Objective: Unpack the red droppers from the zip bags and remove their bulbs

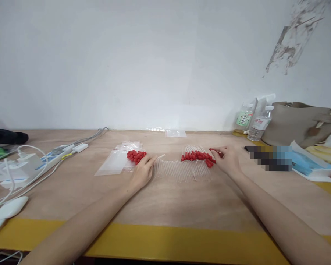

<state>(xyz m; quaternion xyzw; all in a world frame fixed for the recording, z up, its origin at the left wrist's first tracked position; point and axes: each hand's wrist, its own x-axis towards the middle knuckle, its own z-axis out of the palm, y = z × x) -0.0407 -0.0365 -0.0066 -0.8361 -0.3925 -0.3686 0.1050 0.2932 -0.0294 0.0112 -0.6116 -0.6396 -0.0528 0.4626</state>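
My left hand (142, 170) rests on the pale wooden tabletop (165, 206), fingers curled loosely, its fingertips against a small heap of red rubber dropper bulbs (136, 155) that lies on a stack of clear plastic zip bags (116, 161). Whether it actually grips a bulb I cannot tell; the knuckles hide the fingertips. A thin pale stick-like piece (161, 156) pokes out past my forefinger, too small to identify.

My right hand (227, 159) sits at the right end of a row of clear glass droppers with red bulbs (198, 155), thumb and forefinger pinched narrowly on one red bulb at the row's edge. In front of that row lies a spread of bare clear glass tubes (182, 170), so transparent that their outlines blur into the wood and I cannot count them.

Farther back, another clear bag (175, 133) lies near the white wall (143, 62). To the left are a white power strip with plugs and cables (55, 152), partly cut off by the frame. To the right stand two clear plastic bottles (252, 123) beside a beige bag (300, 123), and a blurred-out patch (270, 157) covers something I cannot make out.
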